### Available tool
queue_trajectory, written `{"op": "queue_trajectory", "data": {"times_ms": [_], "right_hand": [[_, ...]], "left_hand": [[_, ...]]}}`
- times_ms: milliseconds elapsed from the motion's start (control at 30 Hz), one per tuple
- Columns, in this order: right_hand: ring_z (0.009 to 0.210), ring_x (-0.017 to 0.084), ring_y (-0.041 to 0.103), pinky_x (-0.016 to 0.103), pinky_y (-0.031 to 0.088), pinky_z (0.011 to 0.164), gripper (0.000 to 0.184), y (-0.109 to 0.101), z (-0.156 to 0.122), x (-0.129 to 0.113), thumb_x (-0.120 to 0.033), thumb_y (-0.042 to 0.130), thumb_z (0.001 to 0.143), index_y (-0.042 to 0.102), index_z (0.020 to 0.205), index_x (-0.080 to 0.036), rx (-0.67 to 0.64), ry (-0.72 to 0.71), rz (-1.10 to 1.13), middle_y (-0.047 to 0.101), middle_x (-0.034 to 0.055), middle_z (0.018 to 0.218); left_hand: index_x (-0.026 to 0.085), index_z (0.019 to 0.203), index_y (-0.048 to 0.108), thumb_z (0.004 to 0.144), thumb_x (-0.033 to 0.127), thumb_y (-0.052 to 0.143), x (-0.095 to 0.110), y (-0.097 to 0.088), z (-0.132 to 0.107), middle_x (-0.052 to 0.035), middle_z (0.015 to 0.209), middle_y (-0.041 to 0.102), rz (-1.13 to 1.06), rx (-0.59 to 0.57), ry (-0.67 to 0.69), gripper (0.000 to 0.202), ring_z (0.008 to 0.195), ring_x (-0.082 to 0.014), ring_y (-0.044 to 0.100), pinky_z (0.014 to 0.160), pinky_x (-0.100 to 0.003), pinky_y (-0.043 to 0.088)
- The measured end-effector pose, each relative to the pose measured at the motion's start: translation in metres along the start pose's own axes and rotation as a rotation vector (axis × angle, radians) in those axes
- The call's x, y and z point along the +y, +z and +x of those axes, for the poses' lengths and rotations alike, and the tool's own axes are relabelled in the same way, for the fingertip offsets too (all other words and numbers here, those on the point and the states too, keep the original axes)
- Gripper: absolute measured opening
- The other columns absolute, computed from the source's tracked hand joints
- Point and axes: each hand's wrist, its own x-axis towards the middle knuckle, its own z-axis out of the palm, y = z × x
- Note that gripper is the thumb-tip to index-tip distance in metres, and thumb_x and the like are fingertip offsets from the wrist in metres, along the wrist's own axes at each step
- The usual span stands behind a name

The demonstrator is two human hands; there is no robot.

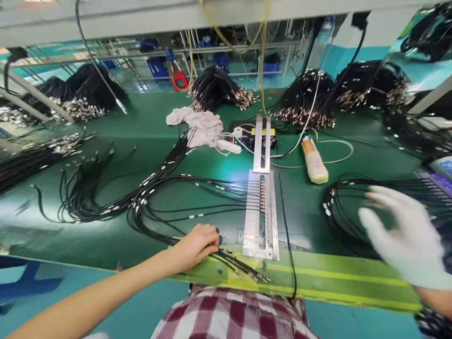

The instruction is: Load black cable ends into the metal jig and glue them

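Observation:
My bare left hand (197, 242) is closed around a bundle of black cables (243, 268) at the table's front edge; their metal ends stick out to the right of my fingers. Just ahead of it, a slotted metal fixture plate (252, 223) holds several black cables side by side, ends lined up along its slot. A second slotted metal strip (262, 143) adjoins its far end. On the right, my right hand (406, 230), in a white glove and slightly blurred, has thumb and fingers apart. It is beside a looped cable bundle (330, 205), with nothing visible in its grasp.
A black box (243, 134) stands behind the fixture beside a crumpled white cloth (201, 125). A wrapped bottle-like object (315, 162) lies to its right. Piles of black cables (215, 87) line the table's back. Hanging cords and a white overhead beam (141, 21) cross above.

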Motion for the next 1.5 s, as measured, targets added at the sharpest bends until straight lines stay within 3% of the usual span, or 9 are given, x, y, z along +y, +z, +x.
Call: {"op": "queue_trajectory", "data": {"times_ms": [167, 333, 433, 633, 767, 1000, 1200, 1333, 1500], "right_hand": [[0.112, 0.028, 0.064, 0.047, 0.053, 0.097, 0.025, 0.064, -0.017, -0.073, -0.034, 0.051, 0.094, 0.061, 0.116, -0.027, -0.285, -0.038, 0.28, 0.064, 0.0101, 0.126], [0.115, 0.026, 0.061, 0.045, 0.054, 0.098, 0.025, 0.108, -0.016, -0.095, -0.031, 0.052, 0.095, 0.06, 0.118, -0.027, -0.333, 0.062, 0.536, 0.061, 0.0088, 0.128], [0.11, 0.024, 0.063, 0.044, 0.055, 0.095, 0.023, 0.124, -0.011, -0.099, -0.032, 0.053, 0.095, 0.061, 0.116, -0.026, -0.32, 0.15, 0.63, 0.062, 0.0087, 0.126], [0.102, 0.023, 0.066, 0.041, 0.056, 0.092, 0.023, 0.136, -0.011, -0.099, -0.033, 0.053, 0.095, 0.063, 0.114, -0.025, -0.318, 0.242, 0.692, 0.066, 0.0072, 0.114], [0.101, 0.023, 0.066, 0.041, 0.056, 0.093, 0.022, 0.135, -0.011, -0.098, -0.034, 0.053, 0.095, 0.063, 0.112, -0.025, -0.336, 0.27, 0.718, 0.067, 0.007, 0.111], [0.096, 0.022, 0.066, 0.038, 0.057, 0.087, 0.018, 0.133, -0.004, -0.1, -0.033, 0.053, 0.094, 0.065, 0.106, -0.025, -0.363, 0.328, 0.756, 0.068, 0.0057, 0.106], [0.094, 0.021, 0.065, 0.038, 0.056, 0.086, 0.018, 0.135, -0.002, -0.1, -0.033, 0.054, 0.094, 0.064, 0.106, -0.025, -0.371, 0.331, 0.758, 0.067, 0.0055, 0.106], [0.097, 0.022, 0.065, 0.039, 0.056, 0.088, 0.018, 0.133, -0.005, -0.1, -0.033, 0.054, 0.094, 0.064, 0.106, -0.024, -0.367, 0.299, 0.741, 0.067, 0.006, 0.105], [0.097, 0.024, 0.065, 0.042, 0.055, 0.091, 0.018, 0.131, -0.007, -0.101, -0.033, 0.054, 0.093, 0.065, 0.105, -0.025, -0.369, 0.302, 0.703, 0.067, 0.0063, 0.106]], "left_hand": [[0.019, 0.09, 0.053, 0.102, 0.027, 0.036, -0.004, -0.008, -0.007, -0.0043, 0.092, 0.056, -0.15, -0.032, 0.093, 0.023, 0.087, -0.0175, 0.049, 0.081, -0.029, 0.041], [0.021, 0.101, 0.058, 0.099, 0.027, 0.047, 0.004, -0.013, -0.004, -0.0049, 0.097, 0.061, -0.11, -0.093, 0.197, 0.012, 0.092, -0.0192, 0.053, 0.084, -0.03, 0.041], [0.021, 0.106, 0.06, 0.101, 0.026, 0.042, 0.002, -0.018, 0.014, -0.0058, 0.1, 0.062, -0.108, 0.022, 0.18, 0.019, 0.095, -0.0188, 0.055, 0.085, -0.03, 0.044], [0.013, 0.138, 0.049, 0.099, 0.013, 0.033, -0.01, -0.009, 0.081, -0.0155, 0.13, 0.056, 0.292, 0.383, 0.134, 0.042, 0.118, -0.0269, 0.048, 0.098, -0.043, 0.042], [0.015, 0.142, 0.046, 0.096, 0.008, 0.033, -0.007, 0.0, 0.11, -0.0161, 0.141, 0.05, 0.424, 0.434, 0.097, 0.048, 0.127, -0.0304, 0.042, 0.101, -0.048, 0.037], [0.018, 0.135, 0.055, 0.093, 0.007, 0.036, -0.007, 0.004, 0.112, -0.0161, 0.132, 0.056, 0.371, 0.419, 0.106, 0.048, 0.125, -0.03, 0.045, 0.098, -0.048, 0.036], [0.017, 0.134, 0.056, 0.094, 0.009, 0.036, -0.001, -0.003, 0.119, -0.0166, 0.125, 0.058, 0.425, 0.36, 0.085, 0.045, 0.118, -0.0301, 0.048, 0.099, -0.048, 0.036], [0.018, 0.123, 0.059, 0.094, 0.013, 0.04, 0.013, -0.024, 0.095, -0.0143, 0.121, 0.058, 0.323, 0.304, 0.111, 0.034, 0.112, -0.0293, 0.05, 0.094, -0.046, 0.038], [0.02, 0.098, 0.057, 0.087, 0.023, 0.063, 0.026, -0.023, 0.027, -0.0039, 0.095, 0.061, 0.063, -0.223, 0.221, 0.012, 0.089, -0.0205, 0.057, 0.077, -0.03, 0.043]]}}
